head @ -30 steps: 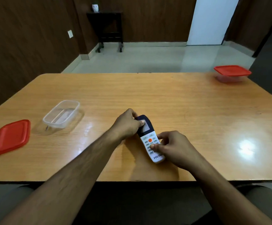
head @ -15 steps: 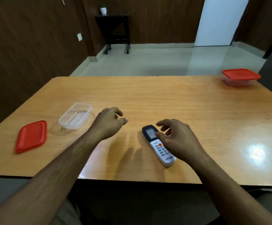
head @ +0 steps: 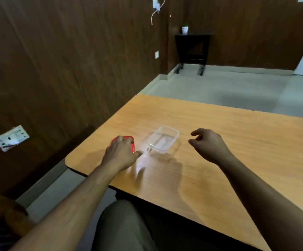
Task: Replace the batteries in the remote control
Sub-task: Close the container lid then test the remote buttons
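Knee in grey trousers [head: 123, 225] nearest, under the near edge of the wooden table [head: 219, 171]. Remote control out of view, so no telling where it lies relative to either hand. Left hand [head: 120, 153] spread flat over the red lid [head: 133, 147], fingers straight, touching or just above it, hard to tell which. Right hand [head: 207, 144] raised over bare tabletop, fingers loosely curled, gripping nothing. Between the two hands, lidless clear plastic container [head: 163, 139], just right of the lid; contents unclear, perhaps nothing. Far back by the wood-panelled wall, dark side table [head: 192, 46] with small white pot [head: 184, 29] on top.
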